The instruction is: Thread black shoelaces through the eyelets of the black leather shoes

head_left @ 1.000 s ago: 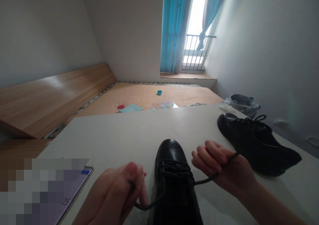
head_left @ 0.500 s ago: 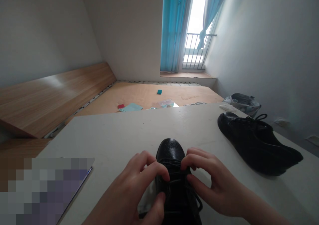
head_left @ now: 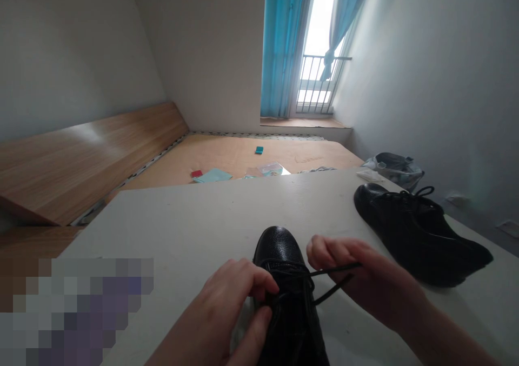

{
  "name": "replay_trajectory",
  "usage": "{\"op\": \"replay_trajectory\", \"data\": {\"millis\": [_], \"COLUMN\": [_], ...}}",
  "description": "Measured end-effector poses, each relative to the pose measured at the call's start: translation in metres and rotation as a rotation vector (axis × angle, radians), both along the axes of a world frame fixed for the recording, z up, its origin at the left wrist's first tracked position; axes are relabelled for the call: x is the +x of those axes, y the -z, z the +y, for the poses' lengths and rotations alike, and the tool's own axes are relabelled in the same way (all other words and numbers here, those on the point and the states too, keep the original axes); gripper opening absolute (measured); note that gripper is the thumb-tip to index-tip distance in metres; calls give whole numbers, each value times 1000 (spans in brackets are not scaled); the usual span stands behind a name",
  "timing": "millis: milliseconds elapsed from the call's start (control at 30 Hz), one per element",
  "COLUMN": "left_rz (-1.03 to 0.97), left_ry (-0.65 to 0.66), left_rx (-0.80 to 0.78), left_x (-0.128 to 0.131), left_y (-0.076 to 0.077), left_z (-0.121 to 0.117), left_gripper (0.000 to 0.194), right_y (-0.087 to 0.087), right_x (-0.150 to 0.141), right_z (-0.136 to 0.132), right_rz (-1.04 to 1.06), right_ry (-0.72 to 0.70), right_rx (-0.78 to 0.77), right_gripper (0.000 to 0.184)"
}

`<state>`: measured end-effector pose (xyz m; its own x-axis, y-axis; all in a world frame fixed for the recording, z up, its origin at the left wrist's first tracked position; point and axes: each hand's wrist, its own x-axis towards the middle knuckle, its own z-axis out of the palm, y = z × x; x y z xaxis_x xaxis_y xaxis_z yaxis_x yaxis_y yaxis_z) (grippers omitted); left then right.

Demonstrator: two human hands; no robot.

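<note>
A black lace-up leather shoe (head_left: 279, 245) lies on the white tabletop in front of me, toe pointing away. My left hand (head_left: 227, 306) grips its left side, thumb and fingers bent against the lacing area. To the right of the shoe, my right hand (head_left: 365, 282) is closed on a black shoelace (head_left: 330, 271). Two strands of that lace stretch from the right eyelets to the hand, drawn out as a loop. The heel end of the shoe runs out of view at the bottom.
A second black shoe (head_left: 405, 231), its lace tied in a bow, lies at the right on the white table (head_left: 182, 220). Behind it stand a white packet (head_left: 370, 175) and a grey bag (head_left: 399, 168). A blurred-out flat object (head_left: 77, 312) is at the lower left.
My right hand has moved away from the shoe to the right, pulling the lace out with it. My left hand stays at the shoe's left side, shifted slightly.
</note>
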<state>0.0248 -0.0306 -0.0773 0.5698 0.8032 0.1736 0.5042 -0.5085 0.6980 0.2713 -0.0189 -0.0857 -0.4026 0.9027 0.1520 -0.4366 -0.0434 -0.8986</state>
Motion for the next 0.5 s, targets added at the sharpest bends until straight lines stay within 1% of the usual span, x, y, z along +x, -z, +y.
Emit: {"op": "replay_trajectory", "data": {"millis": [100,167,200,233,267,333,400,500], "left_rz": [80,114,119,114,101,42,-38,-88], "left_ry": [29,48,59,72,83,88,81,81], "left_rx": [12,9,7,5,0,-22,-54,-70], "left_x": [-1,-2,-2,-3,-3,-2,-1,-1], "left_y": [0,1,1,2,2,1,-3,-11], "left_z": [1,2,2,2,2,2,1,0], "left_gripper": [13,11,13,14,15,17,23,31], "right_y": [-10,-15,-16,-15,-13,-6,1,9], "right_x": [9,15,17,17,17,14,8,-3], "right_z": [4,7,8,10,11,13,13,11], "right_rz": [315,401,385,311,197,-70,-270,-421], "right_ry": [34,113,162,207,244,276,262,183], "right_rx": [-124,-194,-206,-203,-196,-173,-151,-109], "right_gripper": [43,42,41,40,39,38,39,44]}}
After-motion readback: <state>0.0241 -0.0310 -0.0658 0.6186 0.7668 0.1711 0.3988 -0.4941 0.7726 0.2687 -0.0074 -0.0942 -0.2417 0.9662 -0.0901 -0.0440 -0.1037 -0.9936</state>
